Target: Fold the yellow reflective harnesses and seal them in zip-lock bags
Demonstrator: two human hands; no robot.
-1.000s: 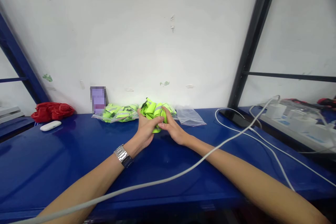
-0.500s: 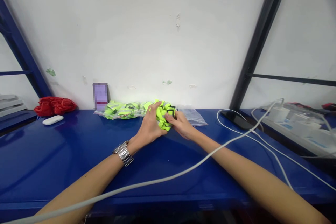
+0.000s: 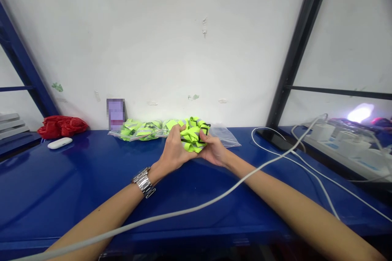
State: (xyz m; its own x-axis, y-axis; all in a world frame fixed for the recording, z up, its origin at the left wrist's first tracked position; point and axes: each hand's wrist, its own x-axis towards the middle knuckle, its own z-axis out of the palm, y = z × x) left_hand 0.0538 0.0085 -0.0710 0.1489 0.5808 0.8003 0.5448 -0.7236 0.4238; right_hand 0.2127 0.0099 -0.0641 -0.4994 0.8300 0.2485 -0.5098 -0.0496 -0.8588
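A bunched neon-yellow strap bundle (image 3: 193,135) with grey reflective stripes and a black buckle sits between my two hands, above the blue table (image 3: 196,195). My left hand (image 3: 177,149) wraps its left side. On the right side, my right hand (image 3: 214,147) grips it, the thumb against the black buckle (image 3: 203,130). Behind and to the left, similar yellow bundles in clear bags (image 3: 143,129) lie along the wall. A flat clear plastic bag (image 3: 225,135) lies behind my right hand.
A white cable (image 3: 196,209) crosses over both forearms. At the left are a red bundle (image 3: 63,126) and a white case (image 3: 60,143); a phone (image 3: 115,113) leans on the wall. Another phone (image 3: 274,138) and plugged-in white chargers (image 3: 323,132) are at the right.
The bundle looks wider and looser between my hands. My right fingers have shifted lower and beneath it, with the buckle slightly farther right. A bright light now shows at the far right.
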